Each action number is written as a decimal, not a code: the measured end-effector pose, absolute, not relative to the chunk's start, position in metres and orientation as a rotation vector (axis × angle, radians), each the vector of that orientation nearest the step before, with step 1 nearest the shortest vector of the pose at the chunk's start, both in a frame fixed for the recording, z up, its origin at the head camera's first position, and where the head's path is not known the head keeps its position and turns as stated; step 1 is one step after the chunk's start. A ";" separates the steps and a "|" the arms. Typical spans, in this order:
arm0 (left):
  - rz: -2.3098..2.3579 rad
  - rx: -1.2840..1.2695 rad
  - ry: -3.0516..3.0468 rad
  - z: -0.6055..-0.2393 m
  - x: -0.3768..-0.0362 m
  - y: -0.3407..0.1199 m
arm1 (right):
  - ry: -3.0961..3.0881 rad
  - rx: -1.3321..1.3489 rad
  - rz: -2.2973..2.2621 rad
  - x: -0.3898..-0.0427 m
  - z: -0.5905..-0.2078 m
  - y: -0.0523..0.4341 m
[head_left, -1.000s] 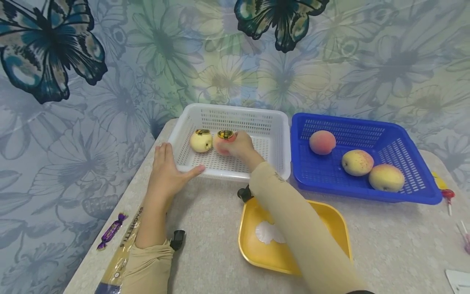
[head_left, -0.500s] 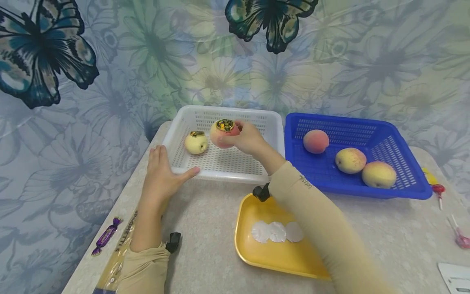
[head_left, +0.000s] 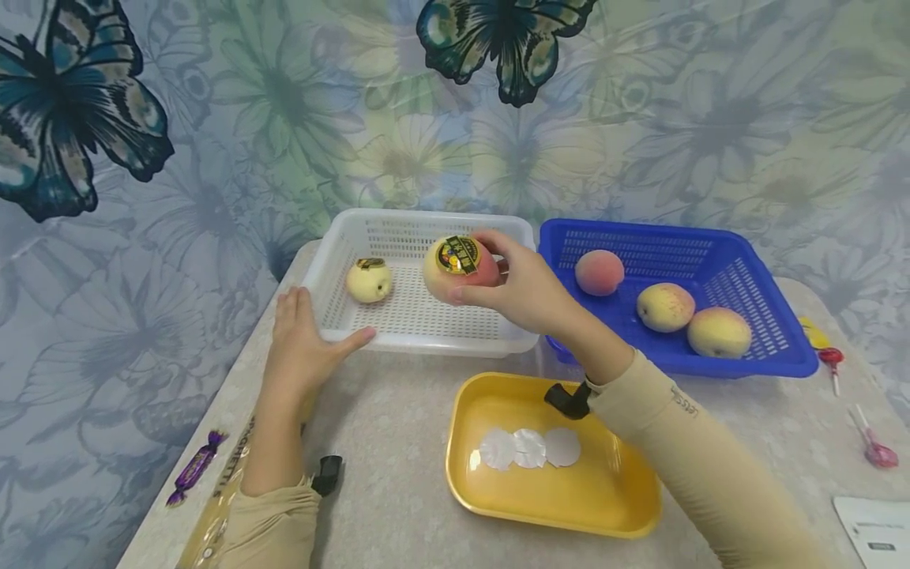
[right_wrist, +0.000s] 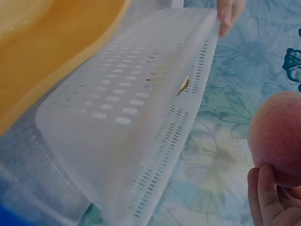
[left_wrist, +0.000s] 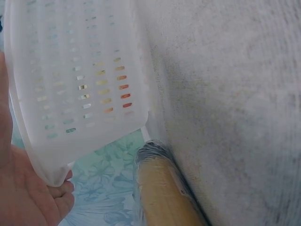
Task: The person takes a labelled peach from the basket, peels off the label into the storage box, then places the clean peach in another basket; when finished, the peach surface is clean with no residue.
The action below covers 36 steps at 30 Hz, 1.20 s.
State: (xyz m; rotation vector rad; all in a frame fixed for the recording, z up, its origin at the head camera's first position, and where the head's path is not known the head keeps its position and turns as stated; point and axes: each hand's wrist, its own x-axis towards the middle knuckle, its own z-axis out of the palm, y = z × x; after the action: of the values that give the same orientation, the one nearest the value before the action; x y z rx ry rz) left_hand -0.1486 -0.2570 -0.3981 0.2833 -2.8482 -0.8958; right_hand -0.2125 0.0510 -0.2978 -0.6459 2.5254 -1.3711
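My right hand [head_left: 526,284] holds a peach [head_left: 439,276] over the front right of the white basket [head_left: 455,346], thumb on the near side. A round black and gold label [head_left: 458,254] faces me on it. In the right wrist view the peach [right_wrist: 277,136] shows its red side above curled fingers [right_wrist: 265,195]. My left hand [head_left: 295,356] grips the white basket's front left corner, thumb over the front rim. In the left wrist view, fingers [left_wrist: 63,200] bend under the basket's rim. A pale yellow fruit [head_left: 369,284] with a similar label lies inside the basket.
A blue basket [head_left: 682,365] with two yellowish peaches and one red one stands to the right. In front is a yellow tray [head_left: 554,506] with three pale discs [head_left: 529,449]. A spaghetti packet [head_left: 213,514] and purple candy [head_left: 195,470] lie left; lollipops [head_left: 880,454] lie right.
My right hand has lifted the labelled peach from the white basket's floor and drawn it nearer and to the right. My left hand has stayed at the basket's corner. The view has shifted slightly.
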 end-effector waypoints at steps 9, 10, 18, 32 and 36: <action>-0.761 0.152 -2.809 -0.389 -0.147 -0.249 | 2.675 -0.749 -1.419 -0.174 -0.303 0.098; -0.748 0.104 -2.787 -0.386 -0.146 -0.246 | 2.692 -0.764 -1.412 -0.171 -0.305 0.102; -0.725 -0.392 -2.434 -0.358 -0.131 -0.186 | 2.776 -0.778 -1.315 -0.151 -0.321 0.127; -0.720 -1.105 -2.261 -0.319 -0.119 -0.099 | 2.717 -0.907 -1.256 -0.137 -0.332 0.142; -0.715 -1.163 -2.266 -0.319 -0.120 -0.093 | 2.694 -0.917 -1.272 -0.135 -0.332 0.144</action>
State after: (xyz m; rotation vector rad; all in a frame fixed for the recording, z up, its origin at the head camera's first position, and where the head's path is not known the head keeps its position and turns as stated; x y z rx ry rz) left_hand -0.1202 -0.0931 -0.3191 -1.1628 -2.2664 -0.7155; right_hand -0.1351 0.1437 -0.3320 -0.9175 2.6940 -1.2723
